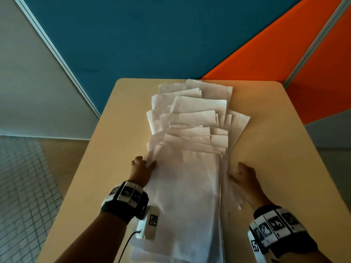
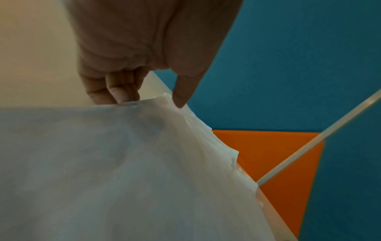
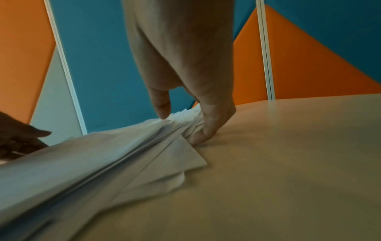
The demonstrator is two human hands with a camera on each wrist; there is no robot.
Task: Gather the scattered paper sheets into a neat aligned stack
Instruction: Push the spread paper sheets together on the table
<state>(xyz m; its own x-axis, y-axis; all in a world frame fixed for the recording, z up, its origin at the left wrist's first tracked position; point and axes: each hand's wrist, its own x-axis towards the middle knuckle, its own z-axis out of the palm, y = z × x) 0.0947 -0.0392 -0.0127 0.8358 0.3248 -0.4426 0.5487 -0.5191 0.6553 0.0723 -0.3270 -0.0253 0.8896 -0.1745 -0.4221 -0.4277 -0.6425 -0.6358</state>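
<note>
Two hands [image 1: 191, 173] flanking paper sheets' [image 1: 190, 183] edges

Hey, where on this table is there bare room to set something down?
Bare tabletop lies right of the paper sheets and beyond the right hand; a narrower strip lies left of them, beyond the left hand. The middle is crowded with fanned sheets.
</note>
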